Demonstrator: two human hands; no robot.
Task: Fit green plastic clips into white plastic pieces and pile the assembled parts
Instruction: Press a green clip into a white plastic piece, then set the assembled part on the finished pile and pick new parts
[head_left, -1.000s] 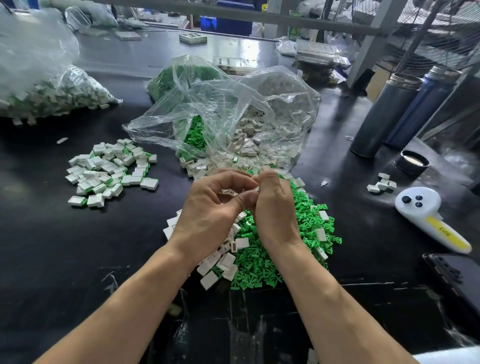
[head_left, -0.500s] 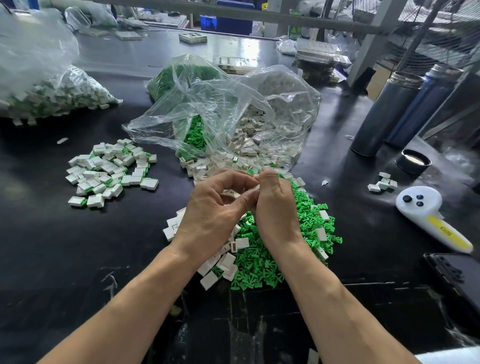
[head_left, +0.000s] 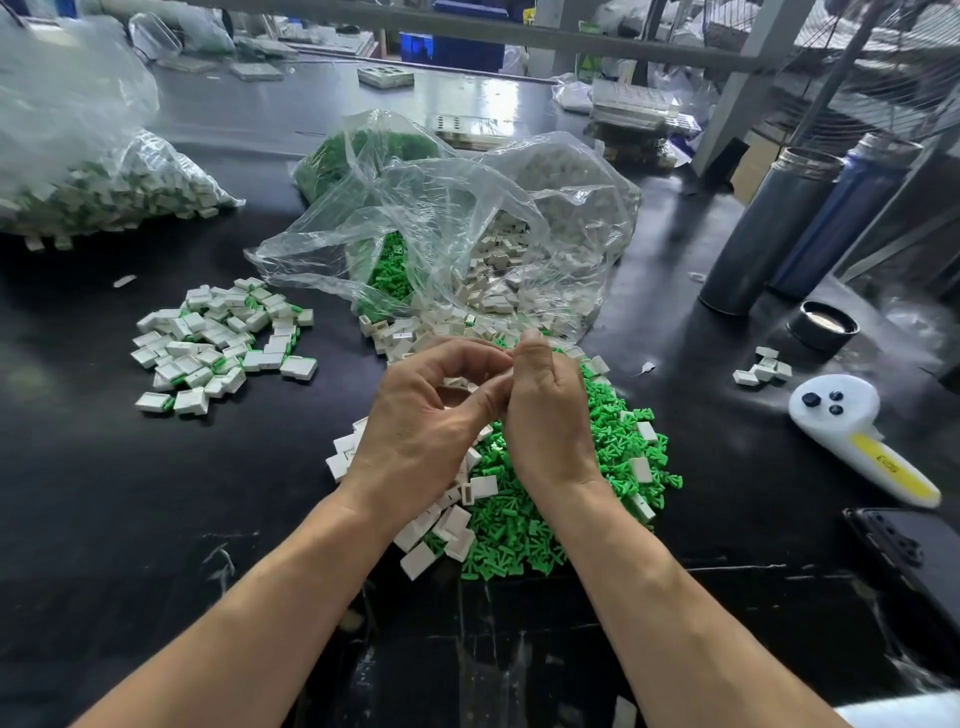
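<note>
Your left hand and your right hand are together above the table, fingertips touching, fingers of both curled. Whatever small part you pinch there is hidden by the fingers, so I cannot tell which hand grips what.

Directly under your hands lies the heap of green clips, with loose white pieces mixed in on its left side and near your left wrist. Behind the hands, an open clear bag spills more white pieces and some green clips onto the black table.

To your left, well apart from the heap, is the pile of assembled parts, white with green edges. Farther left a second bag holds many more of these.

To your right stand two metal bottles, a black lid, a few white pieces in a little group, and a white controller with a yellow handle.
</note>
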